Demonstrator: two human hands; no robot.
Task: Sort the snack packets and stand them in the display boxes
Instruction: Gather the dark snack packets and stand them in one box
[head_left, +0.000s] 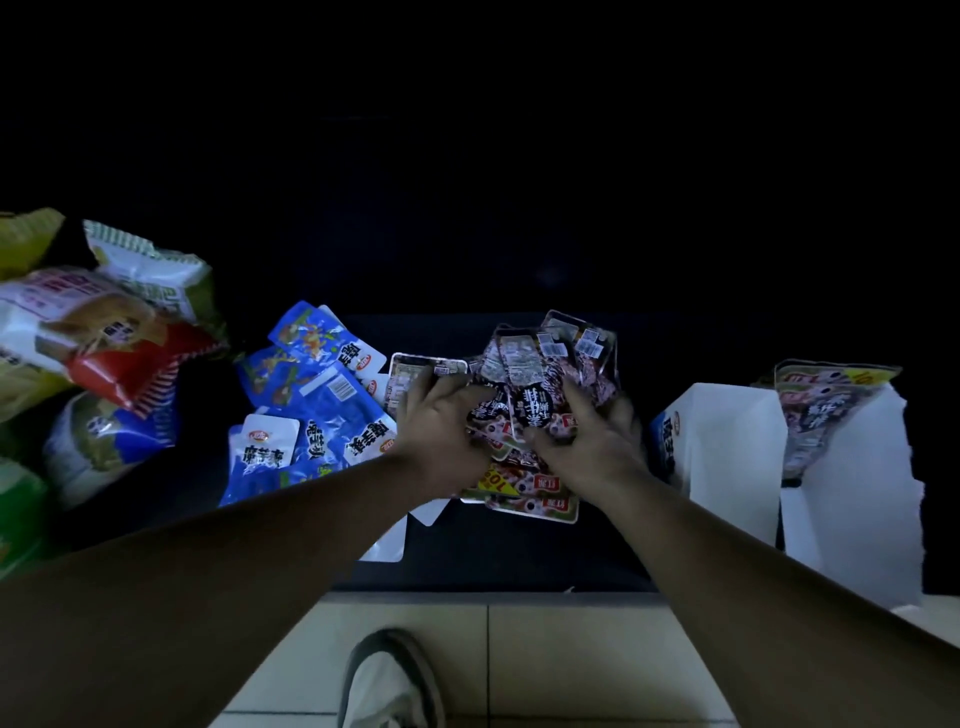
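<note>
So both hands are buried in the dark packets (540, 358), a loose fanned heap on the black tabletop (493, 556), dead centre in front of the person. The left hand (444, 421) comes in on the left side of the heap with its fingers curled down over the packets. The right hand (592, 441) grips from the right side, fingers bent round the edge of the bunch, so the heap sits squeezed between the two. Several packets stick out past the fingertips on the far side, and a few more poke out under the wrists on the near side.

Looks-wise they're small flat pouches with a black-and-maroon speckled print, a round black badge with white characters, and clear sealed edges. The far ones show white label panels with barcodes. The near ones show red tags and a yellow corner flash.

Just left of the left hand is a pile of blue packets (311, 410). Right of the right hand stand two white display boxes: the nearer box (727, 441) has a blue label on its side, and the farther box (852, 499) carries a speckled panel matching the dark pouches. Big snack bags (104, 338) are heaped at the far left. It's really dim, so fine print is unreadable.
</note>
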